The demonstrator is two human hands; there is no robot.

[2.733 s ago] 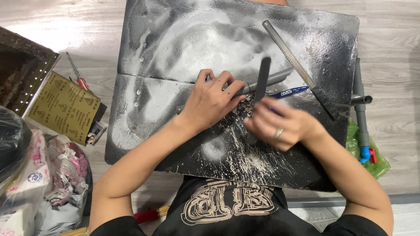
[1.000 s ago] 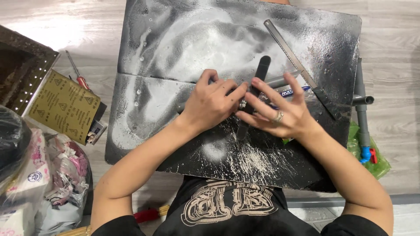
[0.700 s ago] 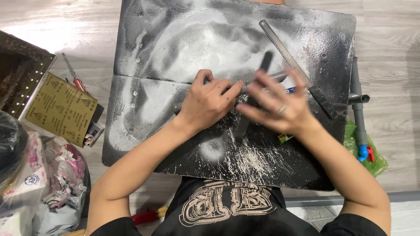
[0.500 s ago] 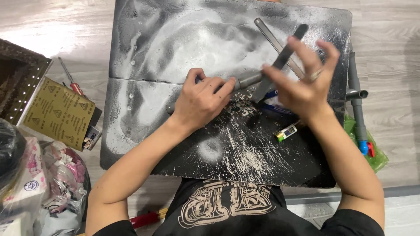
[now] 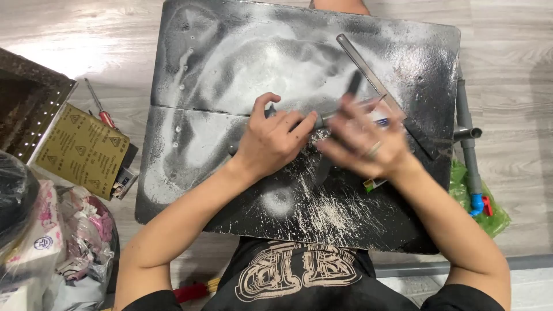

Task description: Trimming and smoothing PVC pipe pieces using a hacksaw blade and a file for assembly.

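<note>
Right hand [image 5: 366,144] swings back from 1 o'clock, blurred, gripping dark file [image 5: 352,86]; left hand [image 5: 273,138] clamps grey pipe [image 5: 322,118] on black board [image 5: 230,69]. Filing continues.

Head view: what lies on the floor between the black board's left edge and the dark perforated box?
A yellow-brown sandpaper sheet lies there, with a red-handled screwdriver just above it, between the black board and the perforated box, in the head view.

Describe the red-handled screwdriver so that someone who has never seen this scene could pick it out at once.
Start at the big black, dust-streaked work board and look off its left edge, onto the pale wooden floor. There, just above the yellow-brown sheets of sandpaper, lies the slim red-handled screwdriver, slanted, its thin metal shaft pointing up and left. It is the only red-handled tool on that side.
</note>
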